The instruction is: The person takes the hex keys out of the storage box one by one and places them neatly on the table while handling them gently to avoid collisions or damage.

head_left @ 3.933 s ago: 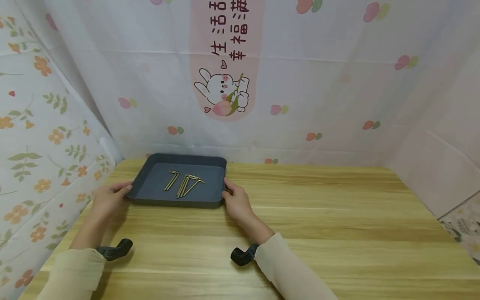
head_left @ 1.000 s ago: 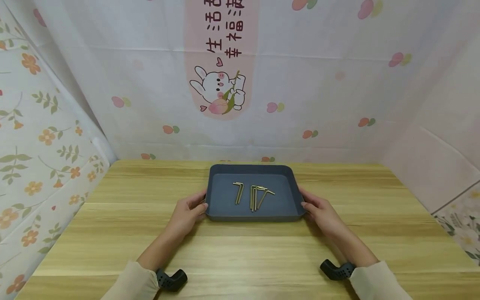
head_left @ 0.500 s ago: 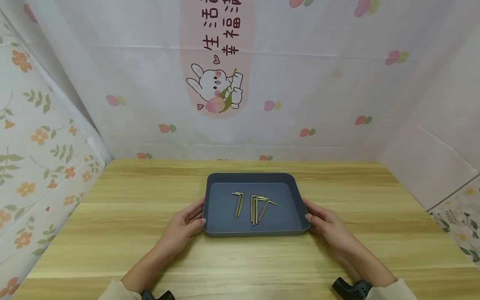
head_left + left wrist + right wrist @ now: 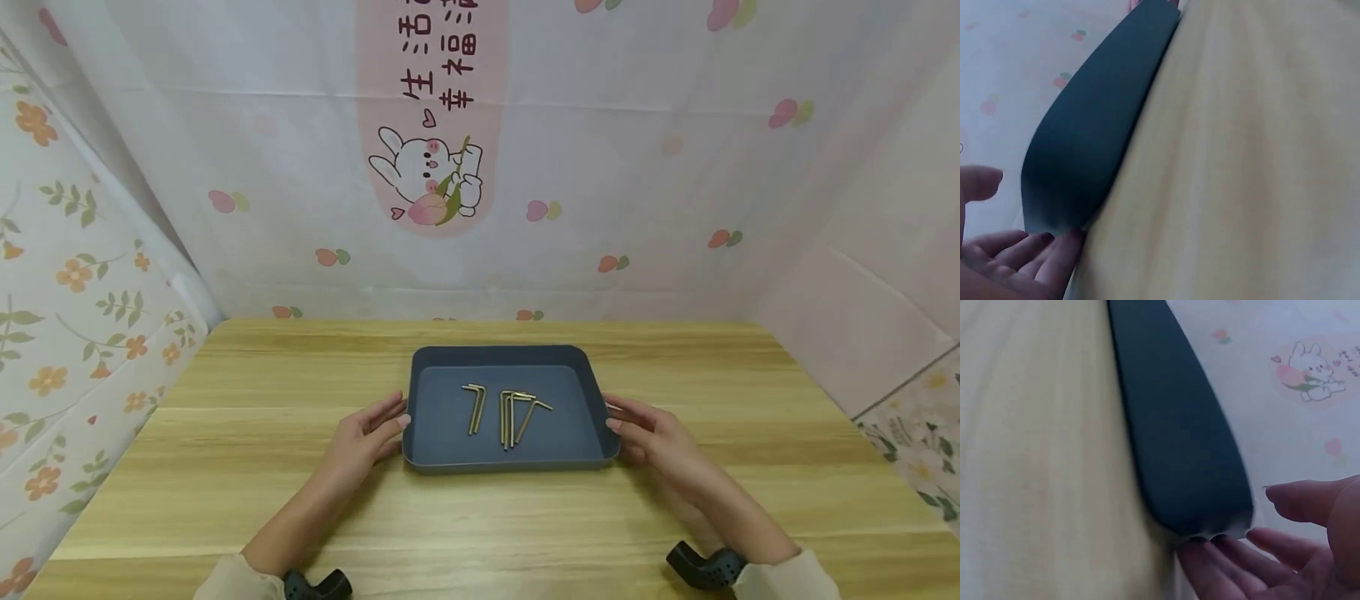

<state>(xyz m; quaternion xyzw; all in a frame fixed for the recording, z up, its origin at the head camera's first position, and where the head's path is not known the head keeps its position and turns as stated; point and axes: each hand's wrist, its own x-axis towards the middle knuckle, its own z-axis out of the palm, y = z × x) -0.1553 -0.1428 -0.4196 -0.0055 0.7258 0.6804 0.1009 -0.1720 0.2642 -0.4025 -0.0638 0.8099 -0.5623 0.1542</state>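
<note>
A dark blue-grey rectangular tray [image 4: 573, 429] rests on the wooden table, with several brass-coloured hex keys [image 4: 507, 421] lying in it. Two of them lie side by side at the left; the others are grouped near the middle. My left hand [image 4: 367, 433] is at the tray's left side, fingertips touching the wall low down. In the left wrist view its thumb [image 4: 982, 182] stands apart from the tray. At the opposite side, the right hand [image 4: 652, 429] touches the wall with its fingertips, and its thumb [image 4: 1304, 501] is likewise off the tray.
The wooden table [image 4: 225, 467] spreads around the tray. Behind it hangs a white printed cloth [image 4: 637, 150] with a rabbit picture, and a flowered cloth [image 4: 97, 333] hangs at the left. A black wrist mount [image 4: 705, 567] sits on each forearm.
The tray with its hex keys has moved from the back left to the middle, then nearer to me. In the last half second it has barely moved, while the thumbs have come off it.
</note>
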